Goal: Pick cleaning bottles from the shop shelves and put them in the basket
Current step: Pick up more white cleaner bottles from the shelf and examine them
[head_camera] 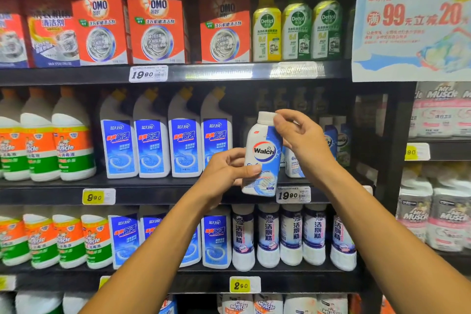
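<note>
1. head view: both hands are up in front of the shop shelves (211, 72), with one walch bottle (263, 154) between them, held out in the air ahead of the middle shelf and tilted a little.
2. left hand (226, 172) grips the lower body of the bottle, thumb across the label front, fingers curled round the back.
3. right hand (302, 136) pinches up top, fingertips on the white cap (266, 117) and shoulder; the rest of that hand is curled loosely.
4. basket isn't in shot, so can't say where it sits or how far along the task is.
5. handling, my guess: rigid plastic w/ a glossy printed sleeve, so stiff but a bit slick. looks full, so prob moderate weight for one hand. not fragile.
6. best hold is round the mid or lower body, where the left hand is now; the cap pinch is ok for steadying only, as it may twist or slip under load.
7. more walch bottles (293, 164) stand on the shelf just behind, beside the blue toilet cleaner bottles (168, 145).
</note>
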Demonstrator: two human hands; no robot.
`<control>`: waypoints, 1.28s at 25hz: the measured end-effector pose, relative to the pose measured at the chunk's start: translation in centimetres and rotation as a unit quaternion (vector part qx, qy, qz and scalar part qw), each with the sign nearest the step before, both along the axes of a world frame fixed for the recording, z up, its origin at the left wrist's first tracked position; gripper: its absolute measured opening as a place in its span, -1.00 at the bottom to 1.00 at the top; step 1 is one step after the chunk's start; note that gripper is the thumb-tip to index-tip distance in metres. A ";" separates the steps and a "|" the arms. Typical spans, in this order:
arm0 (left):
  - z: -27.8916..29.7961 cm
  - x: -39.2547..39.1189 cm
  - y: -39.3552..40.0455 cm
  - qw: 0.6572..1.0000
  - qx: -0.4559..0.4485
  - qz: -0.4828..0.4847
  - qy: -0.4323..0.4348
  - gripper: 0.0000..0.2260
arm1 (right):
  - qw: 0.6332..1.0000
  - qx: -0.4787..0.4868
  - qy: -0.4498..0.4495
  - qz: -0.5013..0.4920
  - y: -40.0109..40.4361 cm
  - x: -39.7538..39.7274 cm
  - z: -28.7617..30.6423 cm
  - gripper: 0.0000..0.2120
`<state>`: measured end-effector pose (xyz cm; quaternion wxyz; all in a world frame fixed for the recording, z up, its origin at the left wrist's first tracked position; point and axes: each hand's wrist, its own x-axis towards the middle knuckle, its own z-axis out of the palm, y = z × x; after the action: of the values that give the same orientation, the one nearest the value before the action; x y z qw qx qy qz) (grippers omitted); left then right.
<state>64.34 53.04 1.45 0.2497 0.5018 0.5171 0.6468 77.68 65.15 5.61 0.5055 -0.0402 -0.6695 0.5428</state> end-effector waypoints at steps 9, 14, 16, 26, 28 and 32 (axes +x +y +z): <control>-0.1 0.1 0.7 0.999 -0.023 -0.022 -0.012 -0.74 | 0.996 0.064 -0.056 0.027 0.7 1.0 -1.4 -0.79; 0.0 0.2 0.4 0.998 -0.028 -0.056 -0.027 -0.77 | 0.996 0.075 -0.055 0.003 0.8 1.0 -1.2 -0.82; 0.2 0.9 0.1 1.000 -0.006 0.007 0.001 -0.75 | 0.995 0.024 -0.071 0.069 1.5 0.9 -1.5 -0.86; 0.4 2.0 0.4 0.999 -0.022 0.026 0.022 -0.78 | 0.993 0.012 -0.067 0.099 2.6 1.5 -1.8 -0.77; 0.2 1.7 1.2 0.999 -0.037 -0.018 0.012 -0.71 | 0.995 0.053 -0.071 0.041 2.7 2.0 -1.7 -0.83; -0.6 2.4 4.0 0.999 -0.027 -0.034 0.014 -0.72 | 0.995 0.071 -0.071 0.003 3.5 3.5 -2.1 -0.84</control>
<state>66.74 57.02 0.87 0.2780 0.5214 0.5203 0.6166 81.16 68.69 3.51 0.4568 -0.0403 -0.7408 0.4908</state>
